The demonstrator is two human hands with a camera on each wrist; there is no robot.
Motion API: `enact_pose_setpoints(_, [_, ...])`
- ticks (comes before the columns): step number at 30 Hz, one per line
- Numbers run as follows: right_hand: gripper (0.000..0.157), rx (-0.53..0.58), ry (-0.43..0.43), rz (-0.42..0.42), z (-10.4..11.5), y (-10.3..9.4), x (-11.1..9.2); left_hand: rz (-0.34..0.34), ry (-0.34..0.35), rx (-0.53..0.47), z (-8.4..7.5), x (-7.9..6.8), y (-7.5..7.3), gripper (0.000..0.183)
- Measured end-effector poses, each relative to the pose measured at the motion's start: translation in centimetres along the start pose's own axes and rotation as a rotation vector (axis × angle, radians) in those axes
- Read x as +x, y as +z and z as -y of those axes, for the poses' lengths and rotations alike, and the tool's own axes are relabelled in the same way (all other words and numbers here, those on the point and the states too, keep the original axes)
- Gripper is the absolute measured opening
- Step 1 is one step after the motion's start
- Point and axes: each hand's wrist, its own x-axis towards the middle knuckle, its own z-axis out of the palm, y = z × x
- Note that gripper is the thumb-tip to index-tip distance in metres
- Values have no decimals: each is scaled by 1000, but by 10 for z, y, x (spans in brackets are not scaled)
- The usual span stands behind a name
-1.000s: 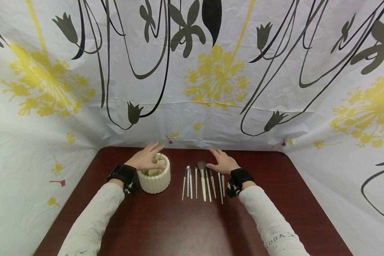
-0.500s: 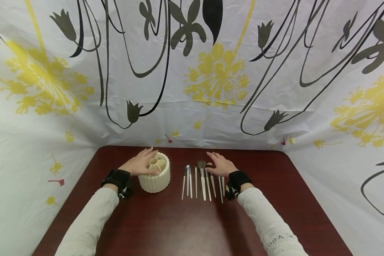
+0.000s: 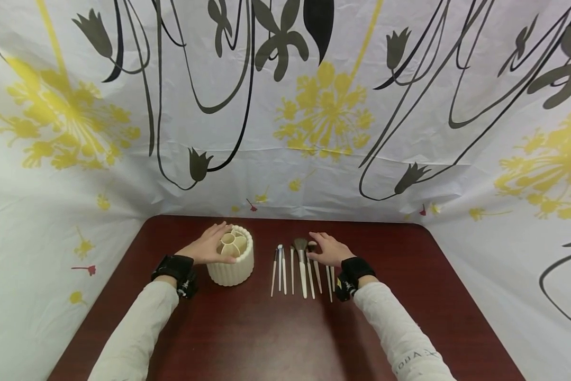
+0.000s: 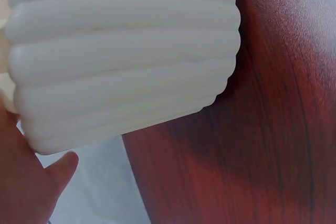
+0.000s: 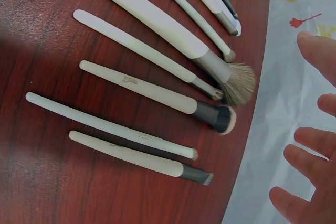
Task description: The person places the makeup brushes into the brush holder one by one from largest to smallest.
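A cream, ribbed round holder [image 3: 232, 271] with inner compartments stands at the table's back left. My left hand [image 3: 201, 248] lies over its left side with fingers and thumb spread along the rim. In the left wrist view the ribbed wall of the holder [image 4: 123, 51] fills much of the frame, a fingertip [image 4: 64, 167] beside its rim. Several pale-handled makeup brushes lie in a row right of the holder, among them a large fluffy brush [image 5: 152, 17] and a dense-headed brush [image 5: 142, 88]. Above the row's right end, my right hand [image 3: 330, 250] holds nothing, fingers apart.
The dark red wooden table [image 3: 266, 338] has rounded back corners. A white curtain [image 3: 247, 132] with yellow and dark flower prints hangs right behind it and along both sides. Black camera bands [image 3: 175, 269] sit on both wrists.
My left hand has shifted left and down, from over the holder's opening to its left side. My right hand has sunk slightly nearer the brushes. The brushes and holder stay put.
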Motion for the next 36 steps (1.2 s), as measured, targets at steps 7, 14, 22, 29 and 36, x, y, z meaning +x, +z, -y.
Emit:
enact_pose_setpoints(7, [64,24,28,10,-1,14,-2,-67,-1,-84,7,1,5,101])
enact_pose_setpoints(14, [60,13,37,-36,4,36,-2,-126,-1,-124,10,-2,11,99])
enact_pose_setpoints(22, [58,45,70,-32,14,55,-1,-184,-19,-120,10,-1,19,102])
enact_pose_setpoints(29, [56,97,60,-43,12,67,6,-222,-20,-118,8,0,20,99])
enact_pose_setpoints(36, [52,119,32,-59,6,76,9,-228,-25,-124,7,-2,19,97])
